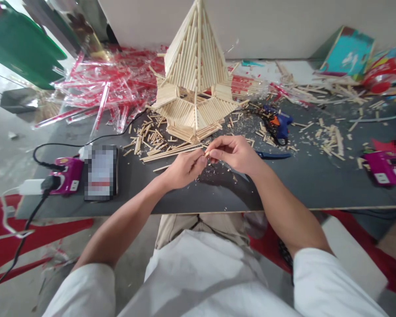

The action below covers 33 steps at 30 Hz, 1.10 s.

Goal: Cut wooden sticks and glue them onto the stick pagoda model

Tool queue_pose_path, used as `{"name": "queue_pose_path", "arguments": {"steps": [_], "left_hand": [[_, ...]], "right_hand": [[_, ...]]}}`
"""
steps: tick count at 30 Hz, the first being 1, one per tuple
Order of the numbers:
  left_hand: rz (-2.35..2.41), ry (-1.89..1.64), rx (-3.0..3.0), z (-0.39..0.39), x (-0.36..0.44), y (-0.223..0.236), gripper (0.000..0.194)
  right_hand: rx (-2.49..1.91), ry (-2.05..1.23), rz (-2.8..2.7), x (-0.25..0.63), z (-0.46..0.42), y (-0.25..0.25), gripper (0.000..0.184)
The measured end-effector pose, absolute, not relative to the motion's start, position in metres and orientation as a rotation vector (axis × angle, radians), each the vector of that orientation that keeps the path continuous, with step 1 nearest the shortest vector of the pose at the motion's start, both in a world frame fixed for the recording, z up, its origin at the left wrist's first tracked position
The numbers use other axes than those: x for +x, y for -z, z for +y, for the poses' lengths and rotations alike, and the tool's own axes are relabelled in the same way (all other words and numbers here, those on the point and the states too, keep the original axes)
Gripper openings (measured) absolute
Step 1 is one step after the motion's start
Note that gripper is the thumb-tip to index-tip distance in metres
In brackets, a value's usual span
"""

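My left hand (187, 168) and my right hand (235, 153) meet over the table's middle, fingertips pinched together. A small piece of wooden stick (207, 154) shows between them, and both hands close on it; most of it is hidden by the fingers. Just beyond stands a tower-like model (198, 57) built from pale wooden sticks, with a steep pointed roof and flared lower eaves. Several long sticks (166, 154) lie beside my left hand. To the right of my right hand is a dark blue tool (274, 155), partly covered by the hand.
Short stick offcuts (155, 136) litter the dark table (218, 200). Clear and red plastic wrappers (108, 88) pile at back left. A blue glue gun (284, 125) lies right of the model. A phone (101, 171) and a purple power strip (69, 176) with cables sit left; another purple strip (386, 167) lies right.
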<state>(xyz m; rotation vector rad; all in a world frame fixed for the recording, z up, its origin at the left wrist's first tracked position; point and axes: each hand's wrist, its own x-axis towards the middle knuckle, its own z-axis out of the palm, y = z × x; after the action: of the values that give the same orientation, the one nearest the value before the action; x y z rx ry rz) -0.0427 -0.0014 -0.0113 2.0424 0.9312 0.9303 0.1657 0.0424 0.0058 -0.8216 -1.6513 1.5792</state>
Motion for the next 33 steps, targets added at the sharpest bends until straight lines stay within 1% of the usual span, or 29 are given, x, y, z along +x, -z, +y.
{"name": "queue_pose_path", "arguments": {"steps": [5,14,16,21,24,33], "left_hand": [[0.876,-0.912,1.859,-0.0045,-0.0406,0.0105,0.036],[0.876,-0.903,1.901,-0.0039,-0.0408,0.0114,0.037],[0.904,-0.919,1.957,-0.0034,-0.0412,0.0127,0.035],[0.970,-0.915,2.086,-0.0027,-0.0431,0.0148,0.034],[0.978,-0.868,2.083,-0.0034,-0.0439,0.0131,0.033],[0.983,-0.887,2.060,-0.0022,-0.0453,0.0135,0.029]], "right_hand": [[-0.806,-1.598,-1.670,0.1668,0.0401,-0.0078,0.023],[-0.782,-1.522,-1.727,0.1666,0.0369,-0.0083,0.018],[-0.787,-1.444,-1.780,0.1670,0.0362,-0.0081,0.017],[-0.810,-1.094,-1.962,0.1671,0.0340,-0.0075,0.006],[-0.828,-1.003,-1.990,0.1668,0.0337,-0.0070,0.004],[-0.842,-1.050,-1.939,0.1660,0.0354,-0.0045,0.003]]}}
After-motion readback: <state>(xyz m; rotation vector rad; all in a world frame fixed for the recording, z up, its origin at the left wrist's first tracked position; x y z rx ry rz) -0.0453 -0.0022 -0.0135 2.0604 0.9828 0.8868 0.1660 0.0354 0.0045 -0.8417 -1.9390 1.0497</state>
